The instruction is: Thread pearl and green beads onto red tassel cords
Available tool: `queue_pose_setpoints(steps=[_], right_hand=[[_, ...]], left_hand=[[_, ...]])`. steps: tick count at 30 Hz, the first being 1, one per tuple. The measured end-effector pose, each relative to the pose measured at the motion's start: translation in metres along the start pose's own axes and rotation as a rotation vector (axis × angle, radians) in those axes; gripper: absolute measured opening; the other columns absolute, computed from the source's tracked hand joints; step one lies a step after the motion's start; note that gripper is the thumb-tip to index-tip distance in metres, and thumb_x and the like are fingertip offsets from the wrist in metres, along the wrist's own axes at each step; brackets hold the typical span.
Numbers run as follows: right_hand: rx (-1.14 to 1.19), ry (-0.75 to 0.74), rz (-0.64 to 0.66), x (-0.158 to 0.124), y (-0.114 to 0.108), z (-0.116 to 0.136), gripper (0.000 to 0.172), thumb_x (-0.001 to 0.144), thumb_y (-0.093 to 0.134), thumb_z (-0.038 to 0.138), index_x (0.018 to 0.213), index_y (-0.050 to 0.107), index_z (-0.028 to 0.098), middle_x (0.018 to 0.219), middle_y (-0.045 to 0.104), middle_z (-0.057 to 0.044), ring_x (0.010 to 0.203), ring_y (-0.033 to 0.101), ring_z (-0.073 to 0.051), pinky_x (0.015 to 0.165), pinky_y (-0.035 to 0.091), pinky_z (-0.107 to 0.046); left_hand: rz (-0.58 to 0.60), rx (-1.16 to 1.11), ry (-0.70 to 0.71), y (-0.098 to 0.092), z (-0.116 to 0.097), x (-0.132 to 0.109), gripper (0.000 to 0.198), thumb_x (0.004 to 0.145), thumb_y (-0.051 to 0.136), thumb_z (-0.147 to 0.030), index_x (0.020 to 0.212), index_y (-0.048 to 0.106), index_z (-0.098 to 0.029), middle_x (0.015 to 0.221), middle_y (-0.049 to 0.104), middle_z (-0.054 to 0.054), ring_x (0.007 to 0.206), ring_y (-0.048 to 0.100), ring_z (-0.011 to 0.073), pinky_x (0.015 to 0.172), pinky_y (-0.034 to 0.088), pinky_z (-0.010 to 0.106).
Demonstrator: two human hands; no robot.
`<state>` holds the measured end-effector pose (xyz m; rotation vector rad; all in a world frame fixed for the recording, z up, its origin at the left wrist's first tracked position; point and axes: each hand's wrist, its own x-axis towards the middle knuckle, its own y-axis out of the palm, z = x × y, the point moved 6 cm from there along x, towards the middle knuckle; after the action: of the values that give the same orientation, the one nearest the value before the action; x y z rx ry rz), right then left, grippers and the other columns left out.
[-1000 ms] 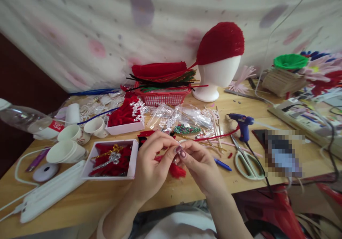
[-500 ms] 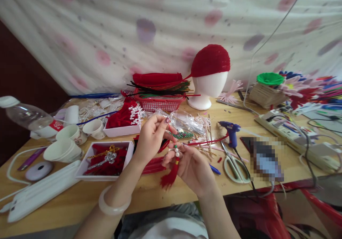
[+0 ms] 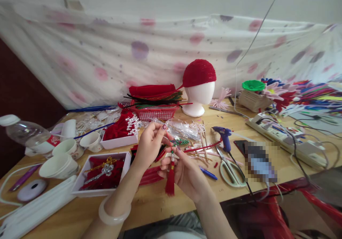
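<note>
A red tassel (image 3: pixel 170 182) with white and green beads above it hangs from a thin red cord. My left hand (image 3: pixel 148 144) pinches the top of that cord, fingers closed, a pale bangle on its wrist. My right hand (image 3: pixel 184 171) sits just below and to the right, fingers curled around the beaded part of the tassel. Both hands hover over the front middle of the wooden table (image 3: pixel 160 205).
A white tray of red ornaments (image 3: pixel 103 171) lies left of my hands, paper cups (image 3: pixel 60 164) and a plastic bottle (image 3: pixel 26 134) further left. Scissors (image 3: pixel 231 167), a blue glue gun (image 3: pixel 223 134) and a phone lie right. A red basket (image 3: pixel 155 112) and foam head with red cap (image 3: pixel 199 86) stand behind.
My hands have lifted off the table and the tassel now hangs upright from the cord. My left hand rose above the right. The view has tilted upward.
</note>
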<state>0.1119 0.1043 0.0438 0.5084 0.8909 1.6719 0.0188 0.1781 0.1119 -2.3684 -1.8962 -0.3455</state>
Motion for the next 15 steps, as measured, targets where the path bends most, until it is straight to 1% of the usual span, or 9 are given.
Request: queue_pose_setpoints(steps=[3,6,10,12,14,15], right_hand=[[-0.061,-0.064,-0.041,-0.001,-0.003,-0.003,0.044,0.08,0.09,0.05,0.099,0.068,0.017,0.072,0.067,-0.001,0.062,0.061,-0.014,0.061,0.051,-0.021],[-0.099,-0.081,-0.05,-0.004,-0.005,-0.01,0.044,0.081,0.09,0.051,0.089,0.068,0.014,0.059,0.056,0.002,0.048,0.044,-0.008,0.051,0.038,-0.018],[-0.129,-0.091,-0.071,-0.011,-0.01,-0.015,0.048,0.077,0.094,0.051,0.081,0.062,0.015,0.06,0.049,0.005,0.048,0.031,-0.005,0.047,0.024,-0.017],[-0.142,-0.081,-0.068,-0.013,-0.013,-0.018,0.048,0.078,0.093,0.05,0.081,0.059,0.017,0.058,0.04,0.008,0.047,0.022,-0.005,0.046,0.019,-0.017],[-0.166,-0.063,-0.066,-0.013,-0.017,-0.023,0.047,0.079,0.092,0.051,0.082,0.059,0.017,0.056,0.031,0.01,0.047,0.016,-0.005,0.045,0.017,-0.017],[-0.179,-0.063,-0.077,-0.012,-0.02,-0.025,0.047,0.079,0.092,0.052,0.083,0.06,0.018,0.056,0.03,0.01,0.047,0.015,-0.005,0.045,0.017,-0.017]], left_hand=[[-0.026,0.005,0.031,-0.001,-0.002,-0.008,0.03,0.092,0.067,-0.049,0.082,0.057,-0.022,0.068,0.075,0.001,0.055,0.072,0.0173,0.057,0.058,0.029],[-0.093,0.029,0.05,-0.008,0.001,-0.023,0.031,0.093,0.067,-0.05,0.082,0.058,-0.022,0.07,0.076,0.001,0.06,0.073,0.0177,0.062,0.059,0.029],[-0.177,0.066,0.035,-0.019,0.01,-0.048,0.032,0.096,0.066,-0.05,0.084,0.062,-0.021,0.071,0.076,0.002,0.064,0.073,0.0172,0.063,0.058,0.027],[-0.202,0.075,0.022,-0.022,0.015,-0.058,0.031,0.097,0.064,-0.049,0.085,0.062,-0.021,0.073,0.076,0.002,0.065,0.072,0.0168,0.064,0.058,0.027],[-0.219,0.074,0.008,-0.024,0.02,-0.065,0.029,0.1,0.061,-0.047,0.087,0.061,-0.021,0.075,0.077,0.002,0.066,0.073,0.0162,0.064,0.057,0.026],[-0.223,0.07,0.004,-0.024,0.022,-0.068,0.027,0.101,0.059,-0.045,0.089,0.06,-0.021,0.077,0.077,0.002,0.067,0.073,0.0162,0.064,0.057,0.026]])
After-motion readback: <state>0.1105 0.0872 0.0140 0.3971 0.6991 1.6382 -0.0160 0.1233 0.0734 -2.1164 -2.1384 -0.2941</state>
